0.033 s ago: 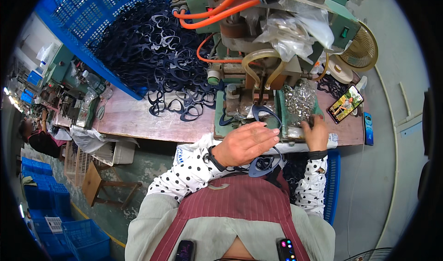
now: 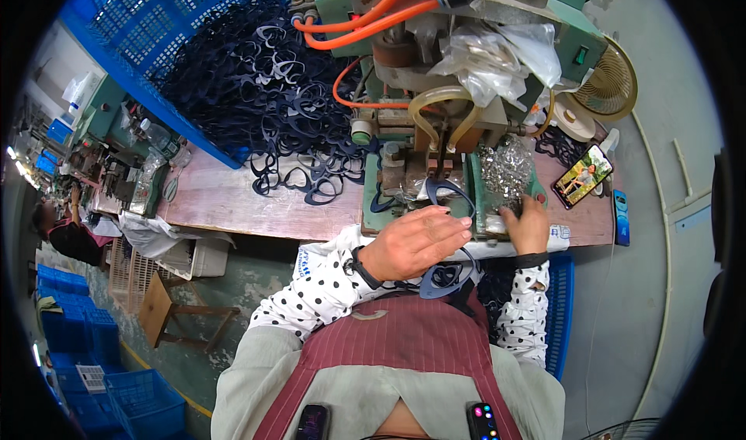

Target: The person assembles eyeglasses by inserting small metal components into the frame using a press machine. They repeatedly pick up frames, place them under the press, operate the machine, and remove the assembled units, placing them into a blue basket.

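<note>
Showing at the press (image 2: 579,34), a navy loop (image 2: 447,183) curves out from beneath the left hand (image 2: 412,244), its upper end close under the brown metal tooling. We judge it light and flexible, springy rather than fragile, with a smooth matte face; we would take hold of its near rim, away from the tooling. The left fingers lie straight and side by side over the band; the thumb is hidden, so we cannot tell whether they pinch. Below this hand we see more navy loops (image 2: 437,291) hanging by the apron (image 2: 404,339). The right hand (image 2: 529,228) bends its fingers at the near end of a tray of small, shiny metal pieces (image 2: 503,168); whether it pinches one we cannot tell. Farther out, we note glossy orange hoses (image 2: 381,22), a crinkled clear bag (image 2: 486,63), and a perforated, rigid blue basket (image 2: 109,59) heaped with tangled loops (image 2: 233,82).
</note>
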`<state>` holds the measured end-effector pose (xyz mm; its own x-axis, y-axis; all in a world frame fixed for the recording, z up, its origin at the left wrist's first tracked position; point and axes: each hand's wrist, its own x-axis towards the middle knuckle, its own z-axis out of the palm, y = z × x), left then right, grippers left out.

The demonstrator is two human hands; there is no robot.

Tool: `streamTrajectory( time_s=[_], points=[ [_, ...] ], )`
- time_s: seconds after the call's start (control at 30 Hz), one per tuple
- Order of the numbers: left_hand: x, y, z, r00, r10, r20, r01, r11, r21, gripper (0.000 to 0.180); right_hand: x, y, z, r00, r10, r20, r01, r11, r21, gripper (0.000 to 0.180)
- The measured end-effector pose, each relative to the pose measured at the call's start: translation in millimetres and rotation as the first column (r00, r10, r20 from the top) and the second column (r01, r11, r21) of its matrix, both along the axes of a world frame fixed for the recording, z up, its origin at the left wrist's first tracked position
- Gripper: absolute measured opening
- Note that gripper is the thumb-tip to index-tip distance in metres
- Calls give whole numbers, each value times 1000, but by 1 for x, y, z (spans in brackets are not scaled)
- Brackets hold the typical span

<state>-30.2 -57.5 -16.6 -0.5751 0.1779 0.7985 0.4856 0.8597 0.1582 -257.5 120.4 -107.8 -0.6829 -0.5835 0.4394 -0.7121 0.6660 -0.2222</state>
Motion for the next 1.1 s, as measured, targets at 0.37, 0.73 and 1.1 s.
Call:
streamTrajectory(
  time_s=[0.37,0.73,1.1],
  points=[
    [25,-32,-1,996,84,-25,-87,976,-201,30,-18,-29,-15,991,20,132,38,905,-423,15],
    [-36,-257,-34,334,931,149,-911,359,-203,25,-10,-30,-11,995,-33,98,76,881,-468,11],
    [-4,-209,-98,532,846,18,-845,530,72,17,-10,-28,-5,974,55,219,66,856,-512,8]
  ],
)
